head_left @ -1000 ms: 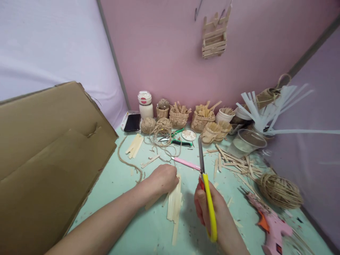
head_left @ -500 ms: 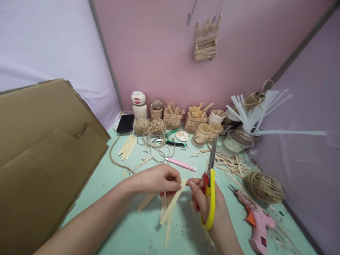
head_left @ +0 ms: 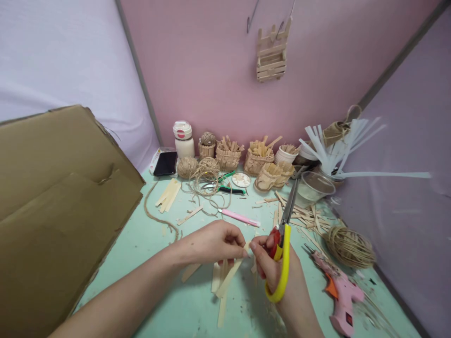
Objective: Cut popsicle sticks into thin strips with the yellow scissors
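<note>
Brown cardboard (head_left: 63, 202) stands at the far left, leaning over the pale green table (head_left: 141, 263). Right of it lies a dark phone (head_left: 165, 164), with a small stack of flat wooden pieces (head_left: 168, 195) nearer the person and a length of cord (head_left: 158, 217) curving beside them. The left hand (head_left: 218, 241) reaches in above the table, thumb and fingers pinching the upper part of a pale wooden strip (head_left: 229, 279), which slants down toward the person over other loose strips (head_left: 221, 312). Beyond this hand rests a pink craft knife (head_left: 239, 218). The right hand (head_left: 273, 263) grips yellow-and-red scissors (head_left: 287, 263) in the palm, blades pointing up and away; its thumb tip comes close to the strip's top end, though whether it touches cannot be told. Farther right are a heap of thin sticks (head_left: 306, 216), a clear plastic cup (head_left: 315, 190), a pink glue gun (head_left: 345, 295) and a twine ball (head_left: 349, 247).
</note>
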Motion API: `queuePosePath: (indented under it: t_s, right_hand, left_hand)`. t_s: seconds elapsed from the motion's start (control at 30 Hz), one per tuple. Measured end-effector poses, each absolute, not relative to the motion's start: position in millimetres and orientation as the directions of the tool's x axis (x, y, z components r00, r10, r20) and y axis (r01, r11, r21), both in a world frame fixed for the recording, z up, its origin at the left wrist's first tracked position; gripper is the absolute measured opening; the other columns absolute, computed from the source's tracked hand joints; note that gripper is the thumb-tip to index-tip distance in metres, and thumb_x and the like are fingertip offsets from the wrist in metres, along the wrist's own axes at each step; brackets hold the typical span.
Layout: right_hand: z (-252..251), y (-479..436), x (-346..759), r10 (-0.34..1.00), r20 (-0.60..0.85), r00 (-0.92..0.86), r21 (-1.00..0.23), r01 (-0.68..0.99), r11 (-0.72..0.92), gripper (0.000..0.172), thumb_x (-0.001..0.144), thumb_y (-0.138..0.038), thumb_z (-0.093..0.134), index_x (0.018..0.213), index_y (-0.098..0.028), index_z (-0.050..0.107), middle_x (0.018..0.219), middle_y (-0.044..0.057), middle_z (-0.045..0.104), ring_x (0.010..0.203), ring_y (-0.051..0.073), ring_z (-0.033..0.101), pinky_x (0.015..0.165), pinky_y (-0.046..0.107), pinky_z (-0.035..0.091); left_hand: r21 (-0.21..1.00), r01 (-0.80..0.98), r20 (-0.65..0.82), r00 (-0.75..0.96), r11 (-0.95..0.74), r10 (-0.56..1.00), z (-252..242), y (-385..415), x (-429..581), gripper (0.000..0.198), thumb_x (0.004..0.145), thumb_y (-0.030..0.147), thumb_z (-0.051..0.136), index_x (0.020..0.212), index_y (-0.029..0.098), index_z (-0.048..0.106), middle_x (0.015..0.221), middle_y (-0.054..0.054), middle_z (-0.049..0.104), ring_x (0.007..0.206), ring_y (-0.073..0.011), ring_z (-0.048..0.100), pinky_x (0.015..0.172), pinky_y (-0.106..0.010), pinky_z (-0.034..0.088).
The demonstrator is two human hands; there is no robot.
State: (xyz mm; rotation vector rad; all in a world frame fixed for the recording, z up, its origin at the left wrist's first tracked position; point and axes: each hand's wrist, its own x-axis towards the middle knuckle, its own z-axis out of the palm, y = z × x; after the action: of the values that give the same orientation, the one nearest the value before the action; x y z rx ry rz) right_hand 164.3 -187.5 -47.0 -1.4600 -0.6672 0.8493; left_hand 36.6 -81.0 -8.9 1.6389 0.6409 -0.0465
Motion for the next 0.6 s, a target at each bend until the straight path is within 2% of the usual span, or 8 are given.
queuePosePath:
  t_s: [0.1,0.2,0.37,0.47,0.6]
  right_hand:
    - [-45.9,-187.8,163.6,0.826,-0.128,0.548,-0.992,-0.086,-0.096,0.040,0.067,-0.048,0.072,0.069,-0.022,0.041,0.060,-0.003,0.057,0.034,0.006,0.036,0.034,0.021,0.028]
    - [-48.3,-189.7,162.8,0.852,-0.162,0.498,-0.987,-0.065,-0.149,0.039,0.075,-0.056,0.061,0.073,-0.020,0.047,0.049,-0.007,0.048,0.033,0.006,0.032,0.034,0.021,0.027]
    - [-63.4,-196.3,159.6,0.937,-0.079,0.340,-0.993,0.051,-0.103,0.036,0.080,-0.055,0.053,0.078,-0.019,0.048,0.067,-0.003,0.051,0.041,0.006,0.033,0.037,0.019,0.025]
    - [-67.5,-198.7,153.6,0.974,-0.089,0.207,-0.989,0.097,-0.111,0.033,0.080,-0.051,0.055,0.076,-0.021,0.044,0.064,-0.004,0.045,0.050,0.009,0.037,0.043,0.021,0.029]
    - [-62.6,-197.9,143.2,0.982,-0.079,0.170,-0.996,0.016,-0.083,0.042,0.077,-0.063,0.052,0.075,-0.023,0.038,0.062,-0.006,0.037,0.052,0.011,0.033,0.047,0.023,0.030]
  left_hand:
    - [0.916,0.400,-0.356,0.832,-0.017,0.426,-8.8,-80.4,37.6,0.011,0.073,0.027,0.057,0.074,0.016,0.059,0.058,0.003,0.056,0.052,-0.0079,0.050,0.049,-0.018,0.038]
    - [0.935,0.354,-0.303,0.809,-0.006,0.503,-3.6,-74.9,34.4,0.012,0.073,0.028,0.059,0.071,0.016,0.059,0.058,0.004,0.054,0.053,-0.0073,0.049,0.051,-0.018,0.036]
    - [0.962,0.261,-0.252,0.738,0.080,0.626,4.4,-61.6,26.3,0.017,0.073,0.032,0.062,0.074,0.016,0.059,0.063,0.004,0.054,0.055,-0.0070,0.047,0.054,-0.020,0.033]
    - [0.970,0.236,-0.210,0.701,0.057,0.682,6.9,-57.5,23.7,0.017,0.073,0.032,0.062,0.074,0.016,0.061,0.061,0.004,0.052,0.058,-0.0080,0.046,0.057,-0.021,0.032]
    - [0.979,0.197,-0.174,0.658,0.056,0.732,9.8,-56.8,23.5,0.015,0.072,0.030,0.062,0.071,0.015,0.060,0.063,0.003,0.054,0.063,-0.0092,0.047,0.063,-0.022,0.035]
